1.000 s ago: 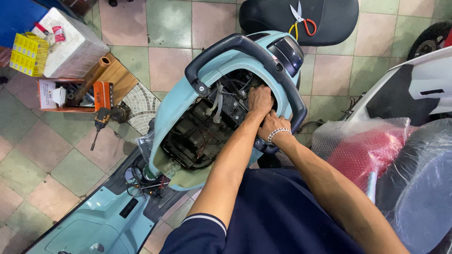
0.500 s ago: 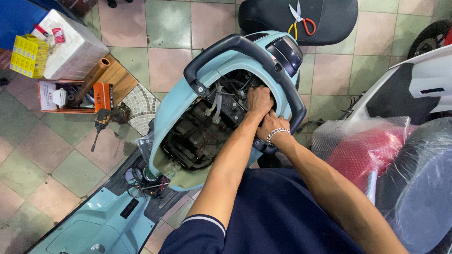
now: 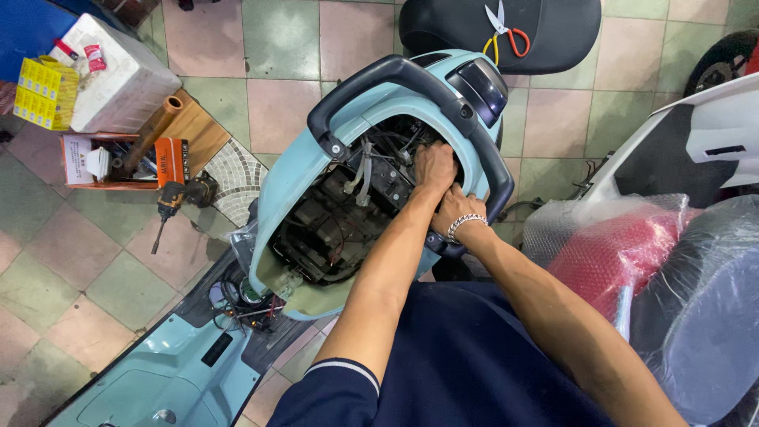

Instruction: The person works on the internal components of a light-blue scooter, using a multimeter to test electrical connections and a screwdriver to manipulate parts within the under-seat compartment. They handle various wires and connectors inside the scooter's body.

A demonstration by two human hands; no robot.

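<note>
Both grips sit close together inside the open rear of a pale blue scooter (image 3: 292,182): the left hand (image 3: 436,167) curls its fingers among wires and hoses, the right hand (image 3: 457,207), wearing a bracelet, rests beside the black grab rail (image 3: 379,75); what either holds cannot be told.

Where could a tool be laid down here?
Bare tiles lie between the orange cordless drill and the light-blue scooter body, and behind its black grab rail. The black seat has room beside the scissors. It is crowded in the open bay, where left hand and right hand meet.
</note>
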